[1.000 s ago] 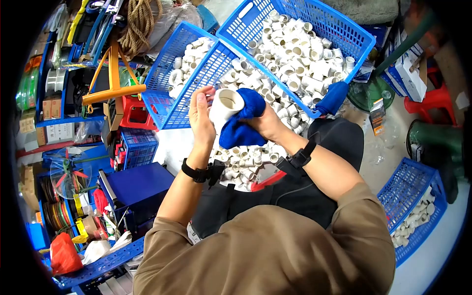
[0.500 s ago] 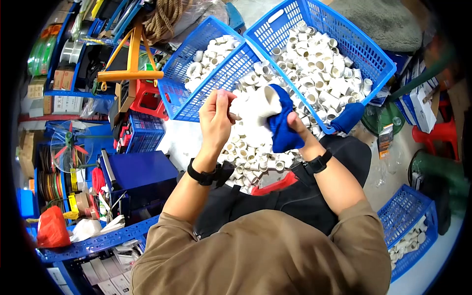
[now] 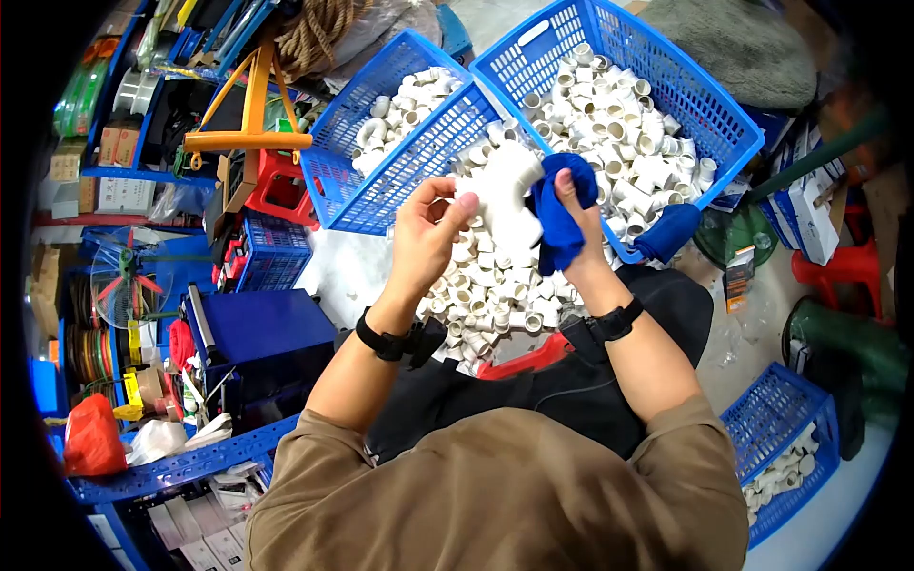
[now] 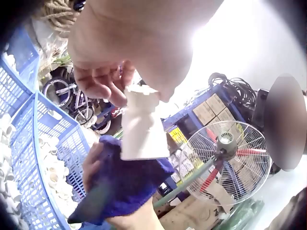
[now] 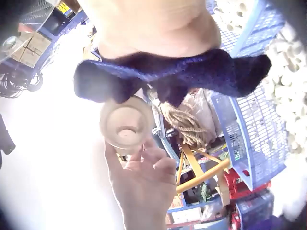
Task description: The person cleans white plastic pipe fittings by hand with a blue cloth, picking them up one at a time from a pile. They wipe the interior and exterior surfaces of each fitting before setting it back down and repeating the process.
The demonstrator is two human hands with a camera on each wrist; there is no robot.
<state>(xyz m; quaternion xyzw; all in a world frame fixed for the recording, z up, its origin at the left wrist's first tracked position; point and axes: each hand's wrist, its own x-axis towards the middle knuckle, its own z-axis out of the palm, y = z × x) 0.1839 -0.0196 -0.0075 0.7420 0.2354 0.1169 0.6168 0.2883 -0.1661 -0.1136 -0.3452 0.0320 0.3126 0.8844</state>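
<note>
A white pipe fitting [image 3: 506,195] is held up between the two hands; the left wrist view shows the fitting [image 4: 143,127] below the left fingers. My left hand [image 3: 425,238] pinches one end of it with thumb and fingers. A blue cloth [image 3: 562,214] is gripped in my right hand [image 3: 588,240], thumb on top, against the fitting's other end. In the right wrist view the fitting's round opening [image 5: 127,125] faces the camera, just under the cloth [image 5: 163,74]. The right fingers are mostly hidden by the cloth.
Blue crates [image 3: 619,24] of white fittings stand ahead, and loose fittings [image 3: 486,295] are heaped before the lap. Another blue cloth [image 3: 669,231] hangs at the large crate's corner. Shelves and a fan [image 3: 130,276] stand at left, another crate [image 3: 776,419] at lower right.
The fitting has turned, its wide opening no longer facing the head camera. The right hand with the cloth has shifted to the fitting's right side, thumb now raised over the cloth.
</note>
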